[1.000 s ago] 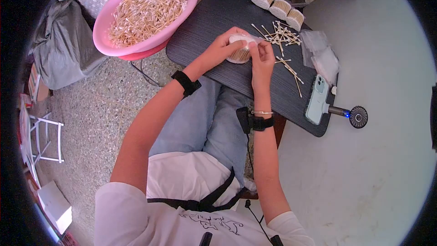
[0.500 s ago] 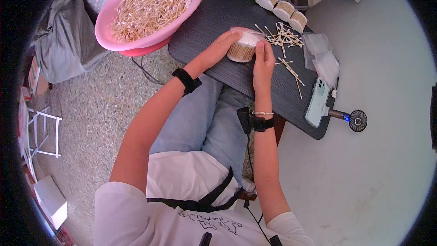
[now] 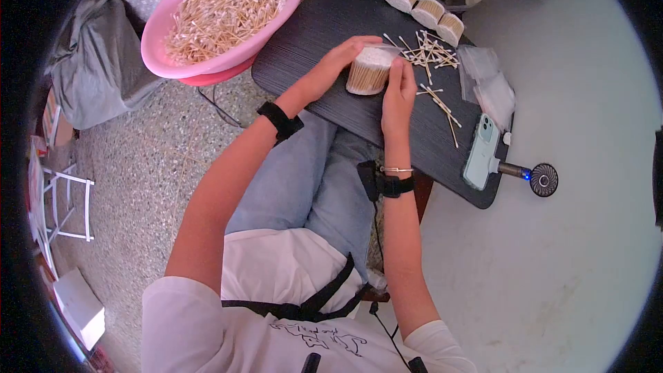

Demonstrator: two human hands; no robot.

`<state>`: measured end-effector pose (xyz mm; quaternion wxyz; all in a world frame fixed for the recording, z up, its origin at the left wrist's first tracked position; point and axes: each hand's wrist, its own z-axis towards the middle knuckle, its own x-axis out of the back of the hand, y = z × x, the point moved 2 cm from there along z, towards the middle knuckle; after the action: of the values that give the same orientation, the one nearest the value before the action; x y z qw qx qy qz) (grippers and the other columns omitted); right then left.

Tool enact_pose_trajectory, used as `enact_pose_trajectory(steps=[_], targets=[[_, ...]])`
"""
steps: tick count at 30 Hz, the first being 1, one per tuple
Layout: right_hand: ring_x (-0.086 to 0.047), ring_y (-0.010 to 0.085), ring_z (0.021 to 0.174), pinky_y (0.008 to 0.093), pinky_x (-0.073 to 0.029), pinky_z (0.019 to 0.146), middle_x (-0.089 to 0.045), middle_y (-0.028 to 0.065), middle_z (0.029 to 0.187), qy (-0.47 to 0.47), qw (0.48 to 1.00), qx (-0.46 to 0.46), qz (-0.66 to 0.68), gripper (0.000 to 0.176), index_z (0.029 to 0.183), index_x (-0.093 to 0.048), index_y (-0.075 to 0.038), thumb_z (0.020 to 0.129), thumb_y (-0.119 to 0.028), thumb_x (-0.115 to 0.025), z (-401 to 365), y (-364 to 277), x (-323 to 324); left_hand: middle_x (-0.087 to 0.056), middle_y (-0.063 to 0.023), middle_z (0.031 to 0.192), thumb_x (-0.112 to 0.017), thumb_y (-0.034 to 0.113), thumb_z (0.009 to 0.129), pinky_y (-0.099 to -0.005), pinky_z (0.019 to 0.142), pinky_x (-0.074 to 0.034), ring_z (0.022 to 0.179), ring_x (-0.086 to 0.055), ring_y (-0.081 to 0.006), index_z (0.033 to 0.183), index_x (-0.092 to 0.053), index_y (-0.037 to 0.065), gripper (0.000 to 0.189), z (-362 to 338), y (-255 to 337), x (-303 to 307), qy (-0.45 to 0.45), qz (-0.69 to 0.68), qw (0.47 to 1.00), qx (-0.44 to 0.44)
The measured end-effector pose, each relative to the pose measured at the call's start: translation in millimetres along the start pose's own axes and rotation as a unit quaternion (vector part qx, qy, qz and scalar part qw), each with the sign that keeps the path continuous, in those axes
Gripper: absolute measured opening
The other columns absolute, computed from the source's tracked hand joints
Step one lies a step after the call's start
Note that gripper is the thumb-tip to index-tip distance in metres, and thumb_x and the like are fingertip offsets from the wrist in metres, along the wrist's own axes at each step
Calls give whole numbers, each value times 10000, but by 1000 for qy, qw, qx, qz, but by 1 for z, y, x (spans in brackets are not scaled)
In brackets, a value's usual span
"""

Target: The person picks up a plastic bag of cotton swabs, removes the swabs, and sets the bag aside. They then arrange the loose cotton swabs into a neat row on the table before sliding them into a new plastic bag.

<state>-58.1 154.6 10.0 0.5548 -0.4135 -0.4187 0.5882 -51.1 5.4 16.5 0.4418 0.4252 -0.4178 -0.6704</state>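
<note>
Swab bundle (image 3: 368, 70) now upright between left hand (image 3: 336, 62) and right hand (image 3: 398, 95)

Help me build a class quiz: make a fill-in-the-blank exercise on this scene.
1. The left hand and right hand hold one bundle of ___.
2. The ___ basin is full of loose ones.
3. ___ more bundles stand at the far edge of the board.
4. The phone lies beside a small ___.
Missing words: swabs; pink; three; fan.
</note>
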Motion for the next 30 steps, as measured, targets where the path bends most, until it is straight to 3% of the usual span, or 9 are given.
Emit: enact_pose_trajectory(steps=[5,8,14,20,30], targets=[[-526,101,881,257,-434,799,-589,42,938,21,1000,-7,14,317,1028,-572,6,998,-295,-476,0,1,1,-605,-65,1155,-543,244,962,-278,937,-424,1065,-550,-120,1262,-521,41,363,3,-5,-2,5,36,999,-8],[-534,101,880,251,-436,794,-593,46,938,30,1000,-2,9,310,1033,-568,9,996,-287,-482,1,1,0,-628,-45,1087,-578,193,945,-261,872,-451,986,-571,-97,1160,-553,51,258,1,2,-3,53,-29,998,-14],[-546,105,869,247,-440,786,-605,62,941,23,998,-9,53,258,1050,-562,12,972,-233,-537,-2,-10,-6,-630,-26,1029,-519,240,981,-223,812,-435,906,-535,-50,982,-539,46,195,1,-7,4,69,63,995,-40],[-539,77,795,225,-436,720,-602,31,864,-15,998,-1,58,210,962,-582,2,925,-201,-622,-1,-5,-5,-622,5,871,-553,240,964,-206,716,-452,818,-547,-31,931,-548,56,187,3,-16,11,86,30,995,-29],[-447,26,650,194,-356,575,-528,-42,697,29,999,4,24,230,784,-573,-27,915,-203,-639,-1,-1,3,-646,-7,879,-581,239,948,-197,691,-450,807,-561,-29,976,-586,56,185,1,-4,2,84,-37,995,31]])
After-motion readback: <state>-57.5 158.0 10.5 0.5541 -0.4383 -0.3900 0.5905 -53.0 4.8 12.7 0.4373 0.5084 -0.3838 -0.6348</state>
